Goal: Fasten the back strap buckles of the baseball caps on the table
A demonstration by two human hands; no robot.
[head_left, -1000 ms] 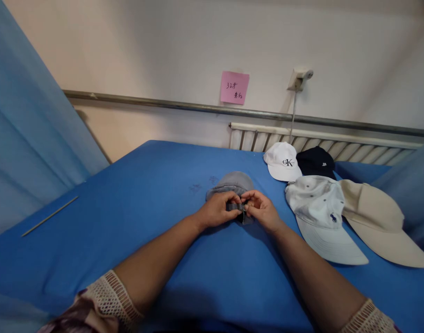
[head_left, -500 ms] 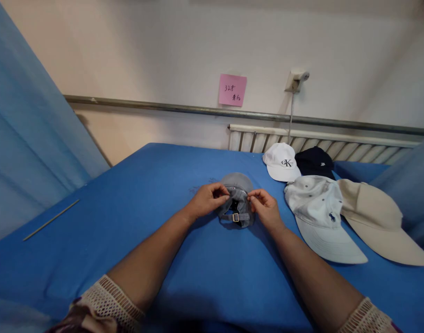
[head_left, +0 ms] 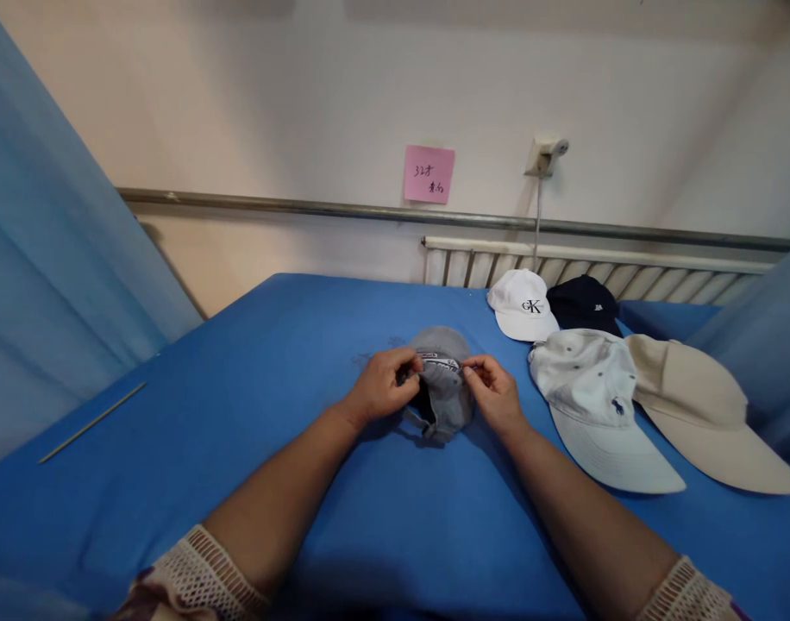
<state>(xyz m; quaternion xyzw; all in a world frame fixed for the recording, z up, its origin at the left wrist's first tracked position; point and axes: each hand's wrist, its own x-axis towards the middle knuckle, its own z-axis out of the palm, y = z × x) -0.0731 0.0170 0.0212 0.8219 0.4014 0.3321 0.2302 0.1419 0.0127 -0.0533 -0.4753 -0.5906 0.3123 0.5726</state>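
Observation:
A grey baseball cap (head_left: 448,401) lies on the blue-covered table (head_left: 343,535), its brim pointing away from me and its back strap towards me. Light lettering shows on the front of the crown, just below the brim. My left hand (head_left: 387,379) pinches the cap's left side, fingers curled over the fabric. On the opposite side, my right hand (head_left: 495,392) pinches the edge near the brim between thumb and fingertips. The dark opening at the back of the cap is partly visible beside my left fingers.
To the right lie a white cap (head_left: 523,306), a navy cap (head_left: 584,304), a pale cap (head_left: 592,379) and a beige cap (head_left: 699,388). A thin stick (head_left: 92,423) rests at the left. Behind are a radiator (head_left: 473,263), a rail (head_left: 343,210) and blue curtains (head_left: 65,233).
The grey cap's crown has turned and folded over, so the front lettering now shows and the back strap sits lower. My left fingers have curled further around the fabric.

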